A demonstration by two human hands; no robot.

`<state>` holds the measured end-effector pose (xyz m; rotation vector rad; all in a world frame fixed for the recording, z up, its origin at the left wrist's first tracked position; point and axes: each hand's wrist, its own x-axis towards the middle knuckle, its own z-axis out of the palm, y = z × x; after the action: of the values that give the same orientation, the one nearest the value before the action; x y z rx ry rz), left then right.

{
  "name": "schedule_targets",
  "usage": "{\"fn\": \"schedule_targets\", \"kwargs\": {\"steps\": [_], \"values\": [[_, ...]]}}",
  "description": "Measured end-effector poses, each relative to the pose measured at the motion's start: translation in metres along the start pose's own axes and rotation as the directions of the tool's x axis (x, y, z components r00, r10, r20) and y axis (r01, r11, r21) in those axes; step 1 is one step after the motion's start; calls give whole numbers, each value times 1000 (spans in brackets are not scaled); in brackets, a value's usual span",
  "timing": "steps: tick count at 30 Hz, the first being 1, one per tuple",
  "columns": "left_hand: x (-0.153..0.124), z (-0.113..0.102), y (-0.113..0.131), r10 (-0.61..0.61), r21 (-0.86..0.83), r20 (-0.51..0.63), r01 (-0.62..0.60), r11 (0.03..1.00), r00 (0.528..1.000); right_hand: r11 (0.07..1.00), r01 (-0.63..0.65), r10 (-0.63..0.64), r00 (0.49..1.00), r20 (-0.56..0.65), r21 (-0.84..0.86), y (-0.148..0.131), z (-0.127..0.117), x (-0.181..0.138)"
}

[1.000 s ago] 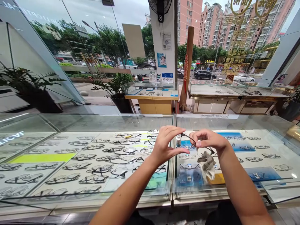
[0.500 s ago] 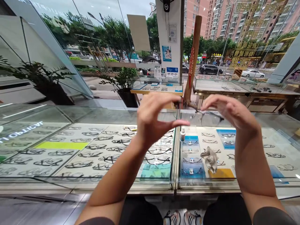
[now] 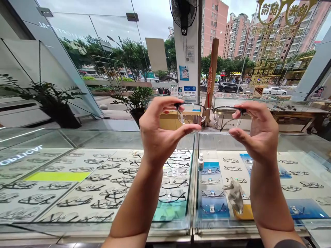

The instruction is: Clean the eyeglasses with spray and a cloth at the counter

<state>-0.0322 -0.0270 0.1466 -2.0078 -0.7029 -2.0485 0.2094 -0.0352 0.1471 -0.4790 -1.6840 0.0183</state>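
I hold a pair of thin dark-framed glasses (image 3: 210, 113) up at eye level over a glass display counter (image 3: 144, 137). My left hand (image 3: 160, 132) pinches the left end of the frame between thumb and fingers. My right hand (image 3: 254, 129) pinches the right end the same way. The lenses face away from me, level across both hands. Below them, on the counter top, lie a crumpled grey cloth (image 3: 234, 194) and a small white bottle (image 3: 200, 162).
Several rows of spectacle frames lie inside the lit counter (image 3: 85, 182). Beyond it stand potted plants (image 3: 137, 100), a white pillar with a fan (image 3: 184, 13), more display cases (image 3: 271, 106) and a shop window onto a street.
Both hands rose from the counter top to eye level with the glasses and moved apart to the frame's ends. The cloth stayed on the glass.
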Motion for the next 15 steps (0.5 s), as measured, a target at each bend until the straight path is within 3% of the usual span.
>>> {"fn": "schedule_targets", "kwargs": {"steps": [9, 15], "values": [[2, 5, -27, -152, -129, 134, 170, 977, 979, 989, -141, 140, 990, -27, -38, 17, 8, 3], [1, 13, -43, -220, -210, 164, 252, 945, 962, 988, -140, 136, 989, -54, -70, 24, 15, 3]]}}
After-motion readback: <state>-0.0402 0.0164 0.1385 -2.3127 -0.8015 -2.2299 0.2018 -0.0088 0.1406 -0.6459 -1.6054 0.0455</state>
